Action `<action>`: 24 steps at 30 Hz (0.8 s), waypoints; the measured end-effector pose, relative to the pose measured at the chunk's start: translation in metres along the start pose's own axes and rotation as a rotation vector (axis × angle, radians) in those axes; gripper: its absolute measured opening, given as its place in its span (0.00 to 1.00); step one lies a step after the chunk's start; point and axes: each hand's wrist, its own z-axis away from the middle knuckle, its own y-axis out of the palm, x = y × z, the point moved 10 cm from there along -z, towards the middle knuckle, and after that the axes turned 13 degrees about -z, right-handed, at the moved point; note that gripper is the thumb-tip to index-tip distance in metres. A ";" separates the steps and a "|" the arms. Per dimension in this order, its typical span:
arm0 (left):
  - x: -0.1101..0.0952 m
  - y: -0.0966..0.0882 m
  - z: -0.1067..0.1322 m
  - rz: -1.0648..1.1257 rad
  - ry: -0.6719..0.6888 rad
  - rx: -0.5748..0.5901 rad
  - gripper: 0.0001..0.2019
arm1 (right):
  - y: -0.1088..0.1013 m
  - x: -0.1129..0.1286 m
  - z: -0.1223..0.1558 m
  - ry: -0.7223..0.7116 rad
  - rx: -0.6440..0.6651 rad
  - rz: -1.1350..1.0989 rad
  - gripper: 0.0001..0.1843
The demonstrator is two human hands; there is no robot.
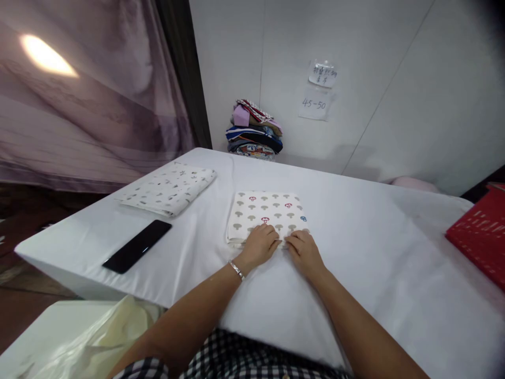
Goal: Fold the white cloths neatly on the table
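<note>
A folded cloth with a mushroom print point(272, 208) lies flat on the white-covered table in front of me. My left hand point(261, 243) is at the middle of its near edge, fingers curled and pinching the edge. Just to the right, my right hand point(303, 250) grips the same edge near its right corner, thumb and fingers together. The two hands are close but apart. Part of the near edge is hidden under the fingers.
Another folded white cloth with a small dark print point(169, 187) lies at left. A black phone point(137, 246) rests nearer the left edge. Stacked folded fabrics point(254, 131) stand beyond the far edge. A red object point(479, 231) is at right; a plastic bag point(118, 326) sits lower left.
</note>
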 end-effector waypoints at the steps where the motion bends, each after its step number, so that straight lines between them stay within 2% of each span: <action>1: 0.000 0.001 0.001 0.010 0.005 0.000 0.10 | 0.000 0.001 0.000 0.001 0.002 -0.004 0.13; 12: 0.001 0.002 0.004 0.044 0.020 0.002 0.10 | -0.006 0.001 -0.008 0.117 -0.067 -0.102 0.12; 14: 0.001 0.001 0.004 0.061 0.022 0.000 0.09 | 0.003 0.008 -0.012 0.082 -0.029 -0.071 0.15; 18: 0.005 -0.007 0.007 0.125 0.017 -0.008 0.06 | 0.036 0.016 -0.011 0.036 0.163 0.081 0.24; 21: 0.021 -0.017 0.009 0.155 -0.024 -0.030 0.06 | 0.046 0.017 -0.005 0.034 0.223 0.148 0.24; 24: 0.052 -0.031 0.012 0.130 -0.157 -0.113 0.08 | 0.047 0.017 0.001 0.045 0.258 0.160 0.25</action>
